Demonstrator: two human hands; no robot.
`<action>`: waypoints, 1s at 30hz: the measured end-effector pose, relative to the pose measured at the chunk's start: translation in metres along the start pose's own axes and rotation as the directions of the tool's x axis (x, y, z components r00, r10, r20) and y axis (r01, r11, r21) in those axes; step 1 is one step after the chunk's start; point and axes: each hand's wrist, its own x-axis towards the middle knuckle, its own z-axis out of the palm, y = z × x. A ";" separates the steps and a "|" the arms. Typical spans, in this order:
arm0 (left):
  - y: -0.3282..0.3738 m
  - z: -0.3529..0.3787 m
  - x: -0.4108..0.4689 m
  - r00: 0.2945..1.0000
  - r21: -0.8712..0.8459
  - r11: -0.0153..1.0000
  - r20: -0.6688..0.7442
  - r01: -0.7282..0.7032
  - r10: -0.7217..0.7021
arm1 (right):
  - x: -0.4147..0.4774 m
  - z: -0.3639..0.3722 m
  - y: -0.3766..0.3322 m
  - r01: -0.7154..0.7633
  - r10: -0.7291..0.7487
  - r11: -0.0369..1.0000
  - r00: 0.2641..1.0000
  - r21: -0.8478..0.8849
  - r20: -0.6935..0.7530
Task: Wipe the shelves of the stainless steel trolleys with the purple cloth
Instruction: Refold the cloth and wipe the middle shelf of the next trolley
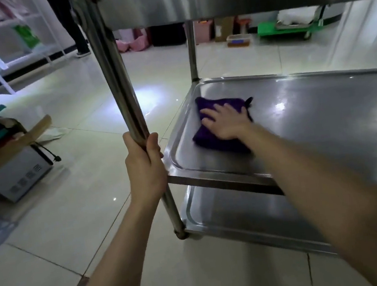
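Pale glossy floor tiles (76, 157) spread out beneath a three-tier stainless steel trolley, seen from low at its near left corner. The person's left hand (145, 170) is clamped round the round steel corner post (120, 84), fingers curled about it. The right hand (224, 123) lies flat with fingers straight and spread, pressing on the folded purple cloth (206, 138). So the hands are well apart, one bracing and one wiping.

The cloth sits on the flat middle shelf (310, 112), toward its left end and just inside the raised rim.

The likeliest slip, as I judge it: the cloth is only pressed, not gripped, so a fast stroke on slick steel could leave it bunched or sliding out from under the palm. The trolley might also shift if the post were let go mid-stroke; whether it has wheels cannot be seen. The rim's rounded corners are easy to skip — and the forearm crossing the front edge could scrape.

The cloth looks plush and deep purple, folded to a rough square, with a small dark loop at its far right corner.
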 end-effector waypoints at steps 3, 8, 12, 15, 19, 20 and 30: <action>-0.001 0.004 0.001 1.000 -0.037 0.999 -0.018 -0.023 0.022 | 0.064 -0.019 0.020 -0.086 0.086 0.996 0.996 0.006 -0.032; -0.001 0.013 0.011 0.998 -0.034 0.998 -0.035 -0.049 0.048 | 0.116 -0.011 -0.036 -0.029 0.029 1.000 0.999 0.000 -0.040; -0.002 0.015 0.017 0.999 -0.019 0.999 -0.024 -0.040 0.039 | 0.077 0.006 -0.071 0.031 -0.031 1.000 0.998 -0.003 -0.048; -0.003 0.021 0.025 1.000 -0.009 1.000 0.003 -0.004 0.004 | 0.016 0.024 -0.083 0.102 -0.103 0.994 0.993 -0.025 -0.056; -0.004 0.034 0.037 0.998 -0.006 0.998 0.028 0.055 -0.055 | -0.067 0.035 -0.067 0.214 -0.215 0.977 0.975 -0.022 -0.057; -0.004 0.038 0.039 0.997 -0.008 0.998 0.038 0.070 -0.069 | -0.085 0.034 -0.054 0.234 -0.236 0.972 0.969 -0.030 -0.073; 0.008 0.037 0.030 0.897 0.444 0.845 0.172 0.299 -0.407 | -0.222 0.026 0.101 0.172 -0.164 0.985 0.902 -0.016 -0.400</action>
